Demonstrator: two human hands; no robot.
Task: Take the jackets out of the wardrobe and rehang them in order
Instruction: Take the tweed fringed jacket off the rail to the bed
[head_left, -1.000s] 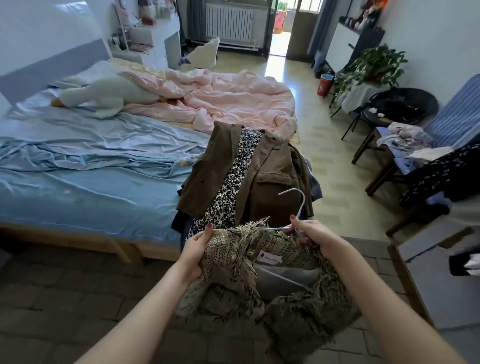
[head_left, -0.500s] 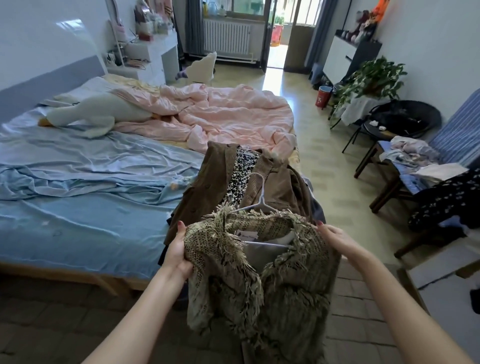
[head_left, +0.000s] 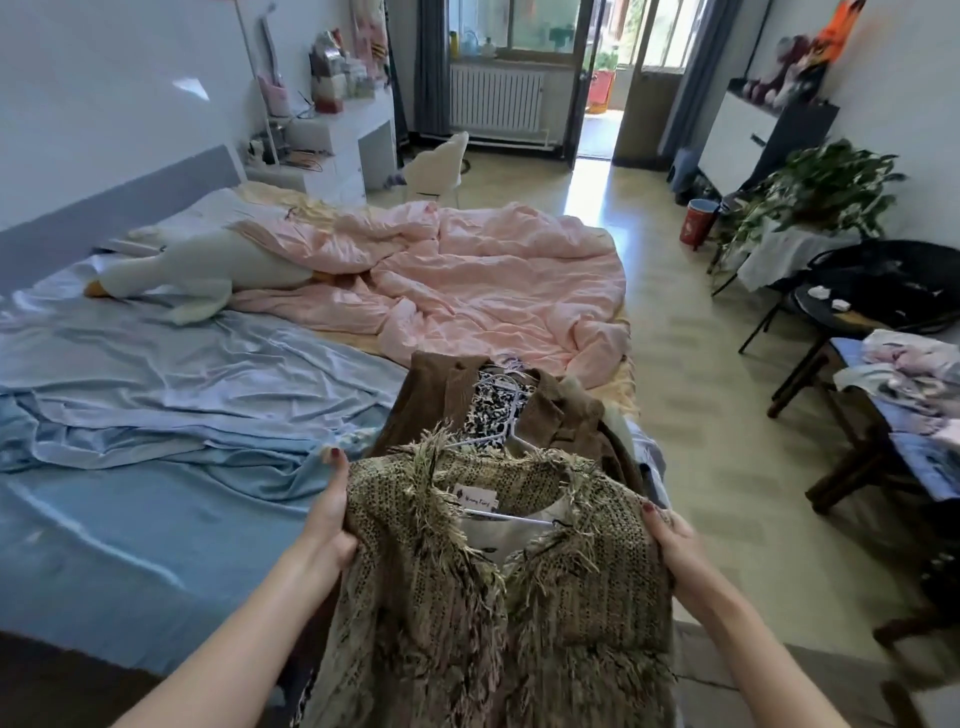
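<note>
A beige-green fringed tweed jacket hangs on a white hanger in front of me, spread wide between my hands. My left hand grips its left shoulder; my right hand grips its right shoulder. Just beyond it, on the corner of the bed, lies a brown jacket over a black-and-white patterned garment with another white hanger. The wardrobe is out of view.
A pink quilt and a white plush toy lie on the bed. To the right stand a wooden chair with folded clothes, a black round chair and a potted plant. Open tiled floor runs between.
My right hand left the hanger hook and took the jacket's right shoulder. Both hands lifted and spread the tweed jacket open, raising it toward the brown jacket on the bed.
</note>
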